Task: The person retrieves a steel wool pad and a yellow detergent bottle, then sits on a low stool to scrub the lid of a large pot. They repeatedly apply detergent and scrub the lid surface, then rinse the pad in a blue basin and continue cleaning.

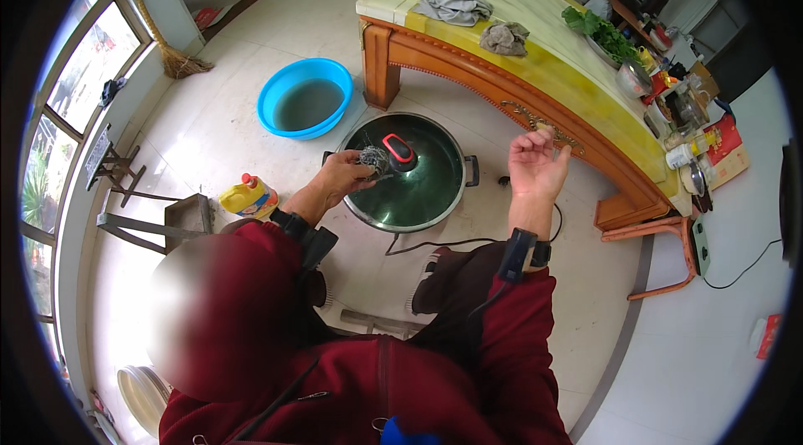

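A steel-wool scourer is gripped in my left hand, over the left part of a glass lid. The lid, with a black and red knob, covers a wide round electric pan on the floor. My right hand is raised to the right of the pan, palm up with curled fingers; whether something small lies at its fingertips I cannot tell. A blue basin of murky water stands beyond the pan to the left. Left of my left wrist is a yellow bottle with a red cap.
A marble-topped wooden table bears grey cloths, leafy greens and jars. A power cord runs across the floor near my feet. At left are a long-handled metal dustpan, a folding stool and a straw broom.
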Available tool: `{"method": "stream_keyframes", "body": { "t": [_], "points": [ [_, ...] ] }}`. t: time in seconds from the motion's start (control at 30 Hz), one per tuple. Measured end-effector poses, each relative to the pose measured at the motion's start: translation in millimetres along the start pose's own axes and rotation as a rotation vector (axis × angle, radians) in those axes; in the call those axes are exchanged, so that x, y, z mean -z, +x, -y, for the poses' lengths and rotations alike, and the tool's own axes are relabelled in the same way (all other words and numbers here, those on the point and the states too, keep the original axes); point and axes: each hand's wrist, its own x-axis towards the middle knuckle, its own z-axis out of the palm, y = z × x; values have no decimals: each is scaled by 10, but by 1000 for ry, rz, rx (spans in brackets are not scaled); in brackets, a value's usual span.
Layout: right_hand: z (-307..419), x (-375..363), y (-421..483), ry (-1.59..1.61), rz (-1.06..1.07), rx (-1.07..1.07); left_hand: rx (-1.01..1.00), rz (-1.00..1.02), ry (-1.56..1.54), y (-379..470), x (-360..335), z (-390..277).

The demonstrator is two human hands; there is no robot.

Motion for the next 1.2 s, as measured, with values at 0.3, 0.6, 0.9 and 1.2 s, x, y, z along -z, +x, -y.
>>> {"method": "stream_keyframes", "body": {
  "t": [0.3, 0.6, 0.9, 1.2],
  "points": [
    [-162, -294, -159, 154, 197, -115, -7, 103, -29, -41, -196, -101],
    [-225, -404, -224, 161, 393, -215, 21, 123, -18, -83, -273, -104],
    [-131, -106, 22, 38, 130, -75, 8, 111, -39, -60, -243, -74],
    [-116, 70, 215, -804, -43, 199, -65, 114, -170, -29, -248, -34]
  ]
}}
